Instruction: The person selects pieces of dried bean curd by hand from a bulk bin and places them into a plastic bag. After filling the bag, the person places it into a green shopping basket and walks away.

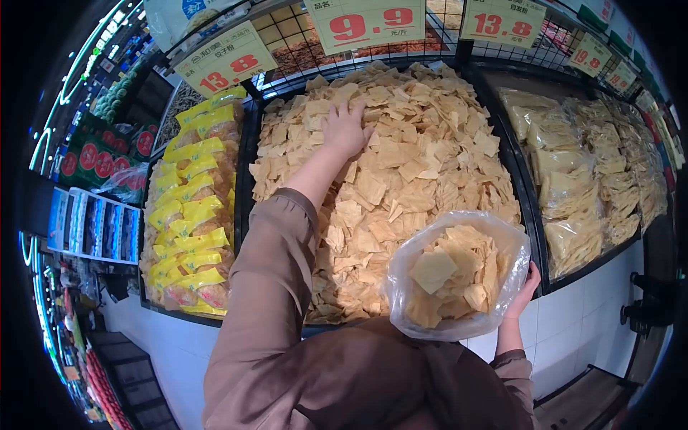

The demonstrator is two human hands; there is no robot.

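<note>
A wide black-edged bin holds a heap of thin, flat, tan dried pieces (423, 168) that look like dried tofu skin. Toward the back left of this heap, my left hand (346, 131) lies palm down on the pieces with its fingers apart. At the front right, my right hand (525, 290) grips the side of a clear plastic bag (512, 261). The bag's mouth gapes upward, and similar tan pieces (459, 272) fill much of it. Most of my right hand's fingers are hidden behind the bag.
Yellow-labelled packets (190, 190) fill a bin on the left. Clear-wrapped bundles of dried strips (566, 179) fill another on the right. Price signs (365, 25) hang on a wire rack behind. White floor tiles (573, 322) show at the front right.
</note>
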